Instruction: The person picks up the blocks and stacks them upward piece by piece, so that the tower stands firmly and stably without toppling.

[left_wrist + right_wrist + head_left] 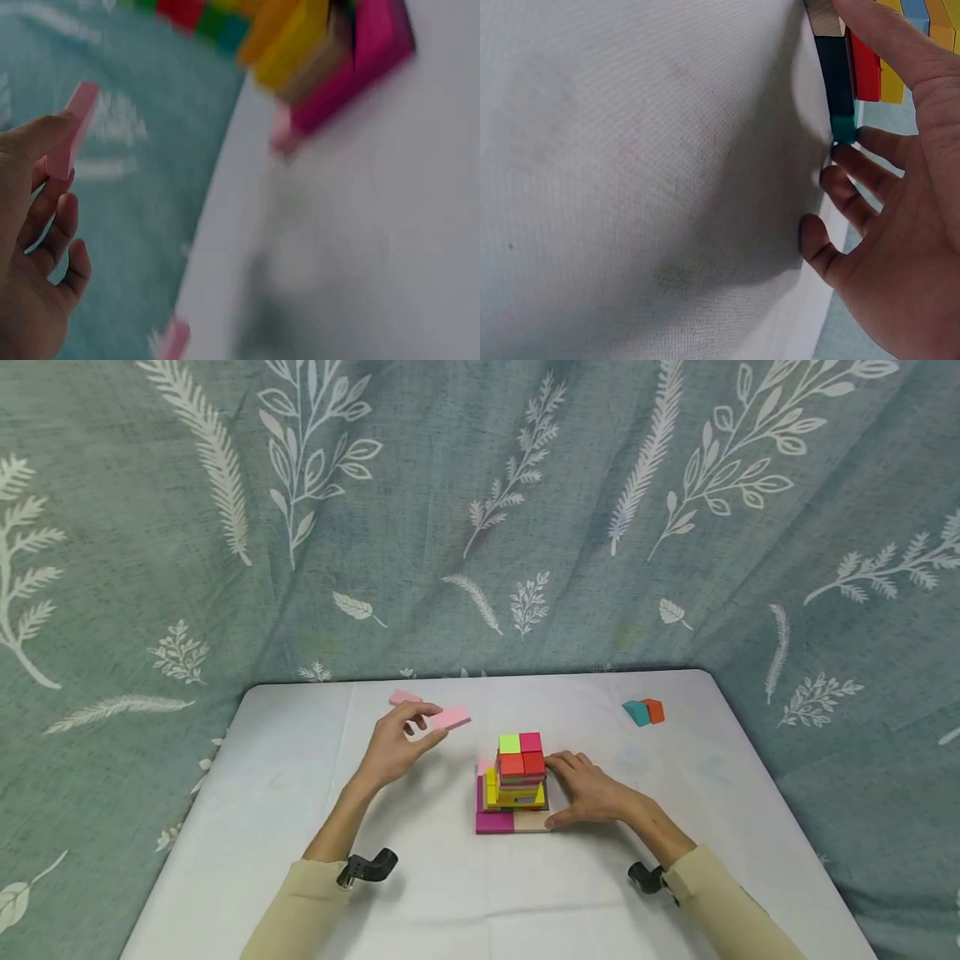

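Between thumb and fingers my left hand (393, 747) pinches a flat pink block (452, 717), held up to the left of and behind a block tower (512, 765). The tower steps inward from a wide base with magenta (495, 822) and plain wood blocks (531, 821) in front. Red, lime and pink-red blocks top it, with yellow ones (296, 45) lower down. My right hand (594, 789) rests at the tower's right side, thumb by the wood block and fingers loosely spread. In the right wrist view, its fingertips are near a dark block (834, 71) and a teal one (843, 127).
Another pink block (403, 697) lies at the back left of the white table (300, 777). A teal block (637, 712) and an orange block (654, 710) lie together at the back right. A leaf-patterned green cloth (450, 527) hangs behind the table.
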Motion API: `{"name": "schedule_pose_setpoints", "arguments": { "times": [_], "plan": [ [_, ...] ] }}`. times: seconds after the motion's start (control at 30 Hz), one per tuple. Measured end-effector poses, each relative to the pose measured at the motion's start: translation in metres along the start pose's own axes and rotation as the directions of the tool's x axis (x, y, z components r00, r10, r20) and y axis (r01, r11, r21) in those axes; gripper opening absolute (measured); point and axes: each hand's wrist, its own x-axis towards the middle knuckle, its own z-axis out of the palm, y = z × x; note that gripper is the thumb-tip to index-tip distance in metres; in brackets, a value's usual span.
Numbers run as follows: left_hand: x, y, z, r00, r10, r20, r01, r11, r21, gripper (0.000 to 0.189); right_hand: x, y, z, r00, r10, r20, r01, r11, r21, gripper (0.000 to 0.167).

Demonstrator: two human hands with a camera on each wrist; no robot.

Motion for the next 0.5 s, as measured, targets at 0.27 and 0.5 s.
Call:
{"name": "schedule_pose_setpoints", "arguments": {
  "times": [0.27,0.5],
  "plan": [
    [0.005,0.063,0.035,0.991,0.082,0.105,-0.070,0.992,-0.107,0.033,0.000,0.000,0.001,1.000,-0.004,-0.006,0.004,1.000,0.001,0.105],
    [0.007,0.076,0.053,0.985,0.073,0.154,-0.051,0.988,-0.143,0.030,0.000,0.001,0.001,1.000,-0.009,-0.011,0.009,1.000,0.000,0.104]
  ]
}}
